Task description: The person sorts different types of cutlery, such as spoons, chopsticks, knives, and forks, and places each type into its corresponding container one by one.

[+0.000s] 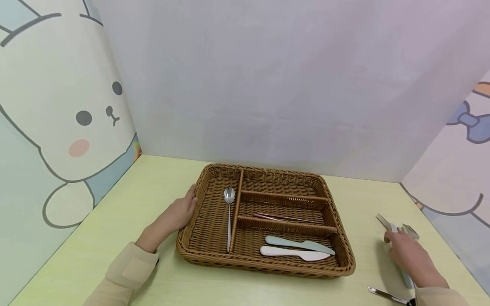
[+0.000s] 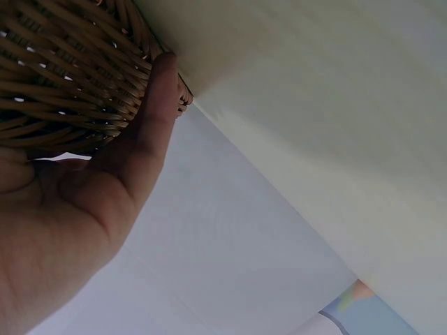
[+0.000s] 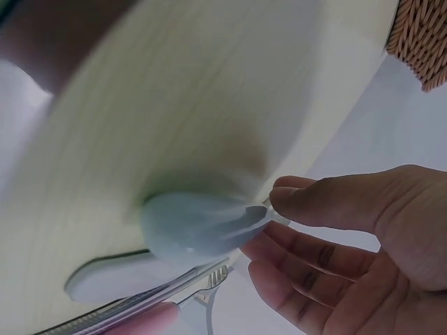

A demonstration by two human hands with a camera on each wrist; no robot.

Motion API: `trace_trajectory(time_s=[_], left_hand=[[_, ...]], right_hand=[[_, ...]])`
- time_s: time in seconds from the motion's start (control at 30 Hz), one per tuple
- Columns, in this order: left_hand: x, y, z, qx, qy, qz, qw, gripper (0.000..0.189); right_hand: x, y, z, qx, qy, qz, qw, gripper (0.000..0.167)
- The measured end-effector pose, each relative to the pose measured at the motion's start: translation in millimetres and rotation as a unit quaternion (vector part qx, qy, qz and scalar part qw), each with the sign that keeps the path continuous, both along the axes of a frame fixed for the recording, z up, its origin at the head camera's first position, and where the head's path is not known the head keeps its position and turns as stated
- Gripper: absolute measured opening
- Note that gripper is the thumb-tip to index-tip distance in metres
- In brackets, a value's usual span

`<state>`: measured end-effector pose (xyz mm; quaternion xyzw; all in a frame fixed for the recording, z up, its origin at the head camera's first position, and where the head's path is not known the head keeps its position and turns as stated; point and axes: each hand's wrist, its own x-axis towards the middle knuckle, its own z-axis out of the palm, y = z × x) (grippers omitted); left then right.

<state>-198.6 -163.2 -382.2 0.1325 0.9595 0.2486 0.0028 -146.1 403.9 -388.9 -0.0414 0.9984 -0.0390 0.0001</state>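
Beige sleeves (image 1: 128, 267) are covering both forearms at the near edge of the head view. Ahead of them, the wicker basket (image 1: 264, 270) is resting on the table (image 1: 268, 293), its dividers apparently serving to separate utensil kinds: the spoon (image 1: 229, 196) is lying in the long left compartment, slim sticks (image 1: 287, 218) in the middle right one, and two knives (image 1: 283, 251) in the near right one. The left hand (image 1: 180, 212) is gripping the basket's left side, one finger running down the outer wall, presumably to prevent sliding. Right of the basket, the right hand (image 1: 412, 256) is pinching the blue-handled fork (image 3: 199, 223) near its neck, probably for control. Its back is facing upward, and its fingers are bending. Beyond it, a second fork (image 1: 411, 230) is lying.
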Motion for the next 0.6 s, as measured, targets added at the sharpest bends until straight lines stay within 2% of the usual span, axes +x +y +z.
trace_trajectory(time_s=[0.17,0.43,0.6], left_hand=[[-0.3,0.0,0.8,-0.003,0.0,-0.001,1.0,0.053],[-0.3,-0.2,0.3,-0.001,-0.003,-0.001,1.0,0.053],[0.5,-0.4,0.9,0.002,-0.005,-0.002,1.0,0.053]], right_hand=[[0.5,1.3,-1.8,-0.003,0.005,0.005,1.0,0.013],[-0.9,3.3,-2.7,-0.008,-0.016,-0.008,0.9998,0.01],[0.1,3.5,-4.5,-0.013,-0.014,-0.003,0.9998,0.004]])
